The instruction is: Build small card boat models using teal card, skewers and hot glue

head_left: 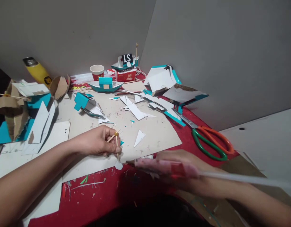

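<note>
Head view: I have the left hand (95, 141) pinching a wooden stick assembly (116, 143), yellowish blob at its top joint, small white paper piece (118, 165) at its lower end, by the cardboard sheet's (159, 135) near edge. My right hand (183, 157) grips a blurred hot glue gun (166, 167), nozzle pointing at the paper piece, glue stick (235, 177) out the back; can't tell if the nozzle touches. Scissors (209, 142) lie right on the red desk (95, 198). Paper boat (106, 86), cup (97, 73), yellow bottle (38, 72) farther back.
</note>
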